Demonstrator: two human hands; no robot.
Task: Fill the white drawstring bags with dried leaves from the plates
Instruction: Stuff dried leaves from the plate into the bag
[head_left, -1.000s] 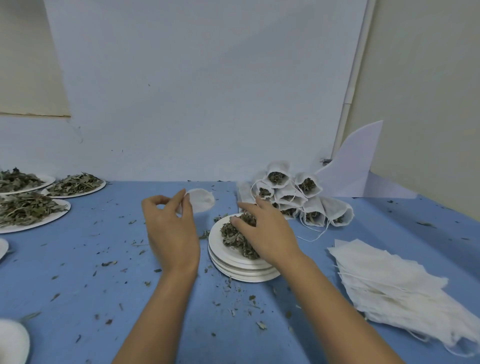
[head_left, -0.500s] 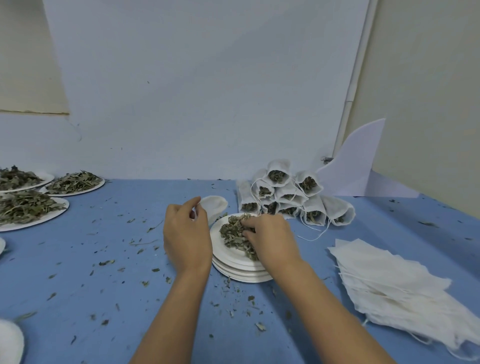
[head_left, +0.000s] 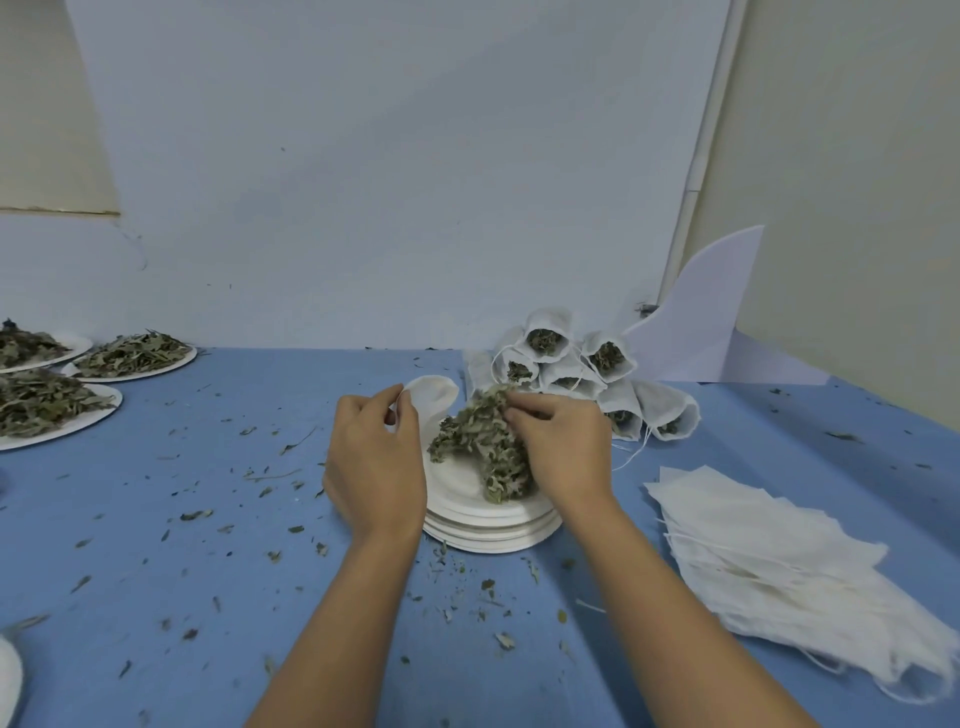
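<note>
**2 bare hands at a stack of plates: 1 holds a bag, 1 holds leaves**

The left hand (head_left: 374, 462) pinches the rim of 1 white drawstring bag (head_left: 434, 397) between thumb and fingertips. The bag sits just beyond those fingertips, at the far left edge of the plates. It stretches rightwards towards the leaves, and which way its mouth faces cannot be told.

The right hand (head_left: 561, 447) is curled round 1 clump of dried leaves (head_left: 483, 441), gripping it at the top. The clump lies between the 2 hands, its long axis running from the far fingertips down towards the viewer. Its lower end rests on the top plate of a stack of white plates (head_left: 488, 525). The rims are too close together to count.

Just behind the right hand, at least 7 filled bags (head_left: 571, 376) are piled on their sides. Their open, leaf-packed mouths face the viewer and their long axes point away towards the wall.

To the right, near that forearm, lies 1 loose heap of flat empty bags (head_left: 779, 545). Far to the left, well apart from the hands, 3 plates of leaves (head_left: 135, 356) sit close together.

Everything rests on 1 blue counter (head_left: 208, 519), which is dotted with leaf crumbs (head_left: 197, 515).
</note>
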